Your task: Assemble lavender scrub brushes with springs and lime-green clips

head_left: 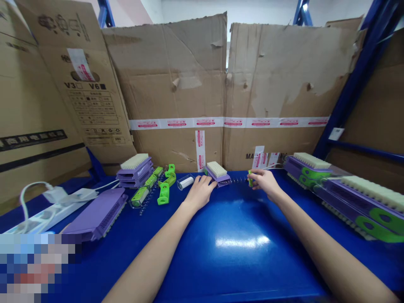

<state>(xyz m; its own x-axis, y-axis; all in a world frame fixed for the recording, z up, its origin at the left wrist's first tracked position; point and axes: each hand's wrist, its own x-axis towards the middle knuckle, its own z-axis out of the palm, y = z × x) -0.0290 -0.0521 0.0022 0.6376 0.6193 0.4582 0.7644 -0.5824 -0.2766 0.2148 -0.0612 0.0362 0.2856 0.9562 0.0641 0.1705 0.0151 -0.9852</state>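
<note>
My left hand [198, 190] rests on the blue table [227, 235], fingers curled against a small purple brush with white bristles [217, 172]. A thin metal spring [239, 180] stretches from that brush toward my right hand [264, 182]. The right hand is pinched shut on a small green part [250, 178] at the spring's other end. Both hands sit near the table's far edge, close to the cardboard wall.
Left of the hands lie a clear small piece [185, 182], green handles [166, 185], loose springs, stacked purple brushes [135, 170] and a purple plate [96, 214]. A white power strip [47, 208] lies far left. Assembled purple-and-green brushes [347, 189] line the right. Cardboard boxes [176, 88] stand behind.
</note>
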